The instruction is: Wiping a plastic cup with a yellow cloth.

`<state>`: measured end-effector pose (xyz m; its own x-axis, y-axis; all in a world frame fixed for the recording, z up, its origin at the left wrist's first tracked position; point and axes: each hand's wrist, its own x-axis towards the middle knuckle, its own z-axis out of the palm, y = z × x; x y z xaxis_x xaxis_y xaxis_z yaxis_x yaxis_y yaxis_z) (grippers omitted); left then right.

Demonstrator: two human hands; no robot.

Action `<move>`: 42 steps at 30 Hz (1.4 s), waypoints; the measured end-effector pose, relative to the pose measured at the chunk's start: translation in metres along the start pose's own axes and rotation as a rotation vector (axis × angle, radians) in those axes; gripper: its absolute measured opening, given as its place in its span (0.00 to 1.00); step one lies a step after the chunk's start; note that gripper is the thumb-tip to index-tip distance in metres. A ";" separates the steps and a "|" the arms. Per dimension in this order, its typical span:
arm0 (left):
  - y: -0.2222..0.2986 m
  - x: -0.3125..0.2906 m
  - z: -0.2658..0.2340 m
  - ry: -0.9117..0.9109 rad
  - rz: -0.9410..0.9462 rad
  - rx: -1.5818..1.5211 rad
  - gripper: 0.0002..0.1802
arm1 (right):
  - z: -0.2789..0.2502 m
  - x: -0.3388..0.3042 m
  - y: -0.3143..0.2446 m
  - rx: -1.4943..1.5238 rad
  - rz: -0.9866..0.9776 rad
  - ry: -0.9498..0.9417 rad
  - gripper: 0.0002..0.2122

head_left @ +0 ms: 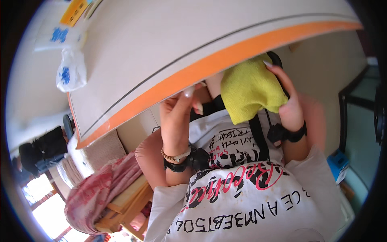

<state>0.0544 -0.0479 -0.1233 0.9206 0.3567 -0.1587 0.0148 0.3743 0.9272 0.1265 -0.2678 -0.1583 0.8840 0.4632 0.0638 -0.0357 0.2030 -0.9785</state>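
A yellow-green cloth hangs bunched in front of my lap, beside the table's near edge. My right hand is closed on its right side, with the thumb low and a finger along the top. My left hand is raised at the orange-bordered edge of the table, just below the rim. Its fingers are loosely bent and apart, with nothing visible between them; some of the fingertips are partly hidden by the edge.
On the table's far left lie a white plastic bag with blue print and a yellow packet. To my left, a red and white patterned cloth drapes over a wooden seat. A blue box stands at the right.
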 end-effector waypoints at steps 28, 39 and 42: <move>0.000 0.009 0.003 -0.120 -0.269 -0.371 0.07 | 0.015 0.000 0.015 0.044 0.120 0.035 0.24; 0.001 -0.004 0.007 -0.640 -0.401 -0.235 0.05 | 0.036 0.002 0.002 -0.127 0.173 0.041 0.33; 0.003 0.003 0.000 -0.507 -0.374 -0.176 0.07 | 0.032 -0.001 0.003 -0.221 0.081 0.000 0.27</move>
<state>0.0576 -0.0458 -0.1205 0.9361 -0.2570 -0.2403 0.3456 0.5446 0.7642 0.1104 -0.2402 -0.1550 0.8823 0.4704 -0.0163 -0.0032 -0.0286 -0.9996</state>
